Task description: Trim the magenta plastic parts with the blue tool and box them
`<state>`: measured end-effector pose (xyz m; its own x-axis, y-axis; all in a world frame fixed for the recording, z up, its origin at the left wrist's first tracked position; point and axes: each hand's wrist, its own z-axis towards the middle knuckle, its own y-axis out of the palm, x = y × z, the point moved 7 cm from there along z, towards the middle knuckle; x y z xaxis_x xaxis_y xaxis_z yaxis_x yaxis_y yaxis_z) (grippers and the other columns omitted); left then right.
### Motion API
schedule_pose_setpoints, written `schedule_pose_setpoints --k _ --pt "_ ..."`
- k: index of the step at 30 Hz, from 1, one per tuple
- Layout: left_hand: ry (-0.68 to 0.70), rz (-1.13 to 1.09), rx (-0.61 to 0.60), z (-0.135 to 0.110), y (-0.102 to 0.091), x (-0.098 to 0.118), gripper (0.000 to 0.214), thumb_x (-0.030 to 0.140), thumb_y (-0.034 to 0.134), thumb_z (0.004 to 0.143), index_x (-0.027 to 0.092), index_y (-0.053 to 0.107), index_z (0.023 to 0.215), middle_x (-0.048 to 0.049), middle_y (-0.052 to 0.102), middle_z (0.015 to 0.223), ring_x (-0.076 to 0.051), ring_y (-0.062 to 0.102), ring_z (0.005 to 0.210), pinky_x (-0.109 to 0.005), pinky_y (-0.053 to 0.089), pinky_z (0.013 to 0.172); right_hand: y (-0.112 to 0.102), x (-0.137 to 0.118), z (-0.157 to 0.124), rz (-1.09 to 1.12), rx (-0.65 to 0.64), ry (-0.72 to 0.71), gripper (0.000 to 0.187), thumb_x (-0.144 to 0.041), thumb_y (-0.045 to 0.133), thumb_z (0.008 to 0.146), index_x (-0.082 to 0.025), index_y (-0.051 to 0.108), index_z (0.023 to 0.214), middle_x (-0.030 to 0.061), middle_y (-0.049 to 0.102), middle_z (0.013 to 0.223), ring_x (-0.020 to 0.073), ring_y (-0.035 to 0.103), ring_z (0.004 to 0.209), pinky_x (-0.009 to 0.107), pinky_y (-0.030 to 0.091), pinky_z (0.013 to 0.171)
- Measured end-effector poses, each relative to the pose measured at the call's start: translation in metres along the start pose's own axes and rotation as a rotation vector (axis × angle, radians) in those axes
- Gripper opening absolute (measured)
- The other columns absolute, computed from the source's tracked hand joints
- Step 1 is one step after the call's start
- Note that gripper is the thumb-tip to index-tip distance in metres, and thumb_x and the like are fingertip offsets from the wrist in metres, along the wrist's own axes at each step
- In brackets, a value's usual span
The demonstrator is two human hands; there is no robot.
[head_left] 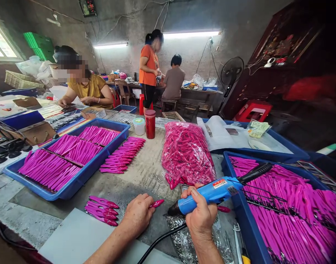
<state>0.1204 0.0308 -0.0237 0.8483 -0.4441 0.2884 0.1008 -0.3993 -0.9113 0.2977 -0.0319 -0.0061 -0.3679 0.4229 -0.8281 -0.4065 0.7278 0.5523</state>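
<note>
My left hand [139,212] is closed, fingertips down at the table, on a slim pink piece with a glossy pointed red end [157,203]; the rest of it is hidden under the fingers. In my right hand [203,216] is a blue corded electric screwdriver [205,196], its black nose aimed left toward that piece, apart from it. A short stack of magenta pieces with red tips [102,211] lies left of my left hand. Beneath the screwdriver rests a clear bag of small metal parts [181,234]. Tiny metal bits [154,181] are scattered farther back.
Blue trays hold rows of magenta strips, one at left [74,183] and one at right [226,176]. Between them stand a full bag of pink pieces [188,154], a red tumbler [150,126] and a lidded tub [139,126]. Several people work beyond; a black cord [162,238] crosses the front.
</note>
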Motion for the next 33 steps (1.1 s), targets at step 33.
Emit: schedule_pose_setpoints --k 33 --pt "-0.048 -0.007 -0.029 -0.003 0.001 0.01 0.018 0.02 0.046 0.086 0.022 0.063 0.092 -0.004 0.064 0.103 -0.021 0.055 0.103 -0.032 0.042 0.082 0.048 -0.015 -0.023 -0.099 -0.317 -0.249 0.034 -0.026 0.071 0.065 -0.018 0.049 0.089 -0.0029 0.056 0.064 0.0151 0.055 0.05 0.031 0.046 0.054"
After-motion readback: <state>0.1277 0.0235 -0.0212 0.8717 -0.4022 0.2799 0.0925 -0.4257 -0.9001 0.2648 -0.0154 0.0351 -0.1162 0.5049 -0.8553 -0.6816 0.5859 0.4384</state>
